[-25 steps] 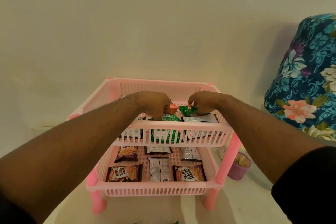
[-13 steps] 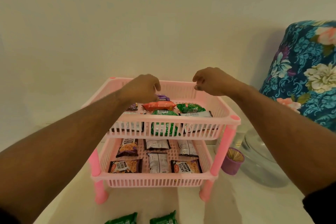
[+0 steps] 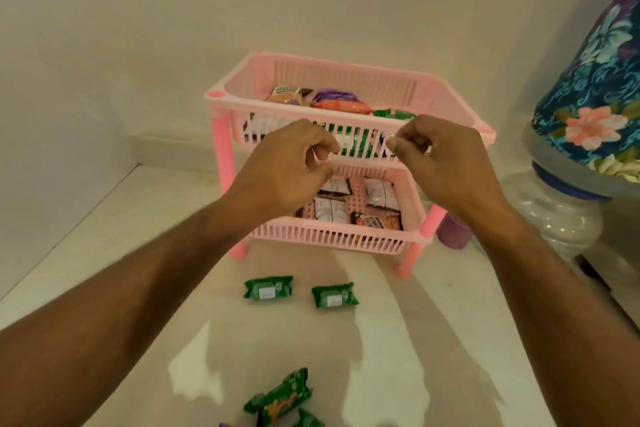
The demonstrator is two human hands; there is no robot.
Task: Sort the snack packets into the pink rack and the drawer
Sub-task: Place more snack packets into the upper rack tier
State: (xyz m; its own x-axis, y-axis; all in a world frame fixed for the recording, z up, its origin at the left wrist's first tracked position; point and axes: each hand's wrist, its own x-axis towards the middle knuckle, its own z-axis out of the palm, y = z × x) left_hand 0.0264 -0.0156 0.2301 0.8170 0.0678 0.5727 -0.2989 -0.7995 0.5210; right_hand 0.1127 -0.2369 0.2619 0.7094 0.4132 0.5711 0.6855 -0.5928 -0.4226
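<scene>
A two-tier pink rack (image 3: 349, 78) stands against the wall. Its top tier holds an orange packet (image 3: 341, 106), a purple one, green ones and a peanut packet (image 3: 287, 94). The lower tier (image 3: 329, 236) holds several peanut packets. My left hand (image 3: 291, 166) and my right hand (image 3: 440, 163) hover in front of the rack, fingers loosely curled, holding nothing. Two green packets (image 3: 268, 288) (image 3: 334, 295) lie on the counter before the rack. More green packets (image 3: 280, 395) lie at the near edge of the view.
A small purple cup (image 3: 453, 236) stands right of the rack. Further right is a clear jar (image 3: 557, 218) under a blue floral cloth (image 3: 595, 97). The pale counter (image 3: 398, 340) meets the wall at left and behind the rack.
Both hands have come out of the top tier and drawn back toward me, empty. The view has tilted down, and the green packets on the counter now show.
</scene>
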